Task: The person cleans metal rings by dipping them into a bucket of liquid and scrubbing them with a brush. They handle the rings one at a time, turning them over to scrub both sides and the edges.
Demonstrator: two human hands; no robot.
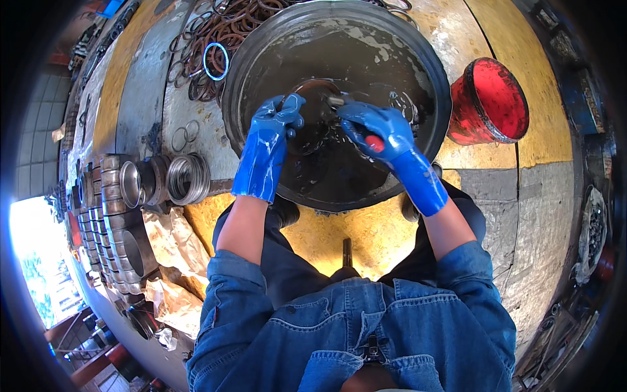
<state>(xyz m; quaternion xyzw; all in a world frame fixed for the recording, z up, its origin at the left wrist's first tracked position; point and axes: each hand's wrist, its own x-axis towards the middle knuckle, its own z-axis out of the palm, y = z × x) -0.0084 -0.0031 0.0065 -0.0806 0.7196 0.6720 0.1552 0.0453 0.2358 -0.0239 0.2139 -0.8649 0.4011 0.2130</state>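
Observation:
Both my hands wear blue rubber gloves and are over a wide black tub (441, 85) of dark, murky liquid. My left hand (275, 121) is closed on the left side of a rusty brown metal ring (319, 83). The lower part of this ring is hard to make out against the liquid. In my right hand (386, 130) is a tool with a red handle end (374, 144). Its greyish tip pokes out beside my fingers, close to the ring's right side. The glove covers the rest, so its exact kind does not show.
Many rusty rings (251, 19) lie heaped behind the tub, with a blue-lit ring (215, 61) on top. A red bucket (499, 98) stands at right. Shiny metal rings (188, 178), stacked metal cylinders (117, 215) and brown paper (173, 242) are at left.

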